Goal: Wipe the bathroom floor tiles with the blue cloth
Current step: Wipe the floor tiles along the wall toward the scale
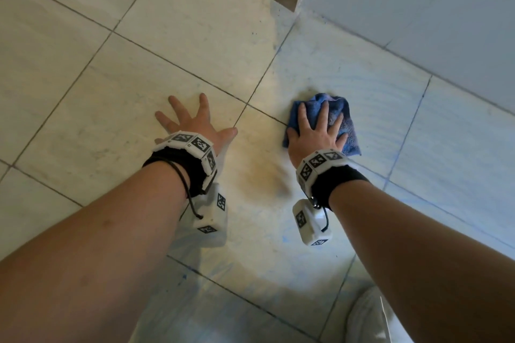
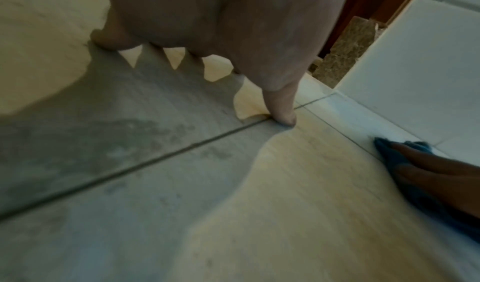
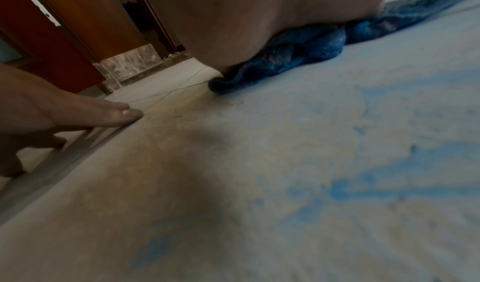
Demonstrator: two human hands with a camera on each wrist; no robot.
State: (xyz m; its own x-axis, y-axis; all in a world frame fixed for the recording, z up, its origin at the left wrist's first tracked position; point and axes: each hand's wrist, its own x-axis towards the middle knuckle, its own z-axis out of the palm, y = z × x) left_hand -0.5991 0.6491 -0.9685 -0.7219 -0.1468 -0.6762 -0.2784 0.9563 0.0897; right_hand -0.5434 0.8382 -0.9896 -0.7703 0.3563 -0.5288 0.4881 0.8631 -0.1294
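My right hand (image 1: 316, 135) presses the blue cloth (image 1: 338, 111) flat, fingers spread; my left hand (image 1: 195, 122) lies splayed on the floor tiles (image 1: 69, 44); I judge wiping midway, left tiles remaining.

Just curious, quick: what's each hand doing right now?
Left hand: open, fingers spread flat on the pale floor tile.
Right hand: open, pressing the crumpled blue terry cloth.
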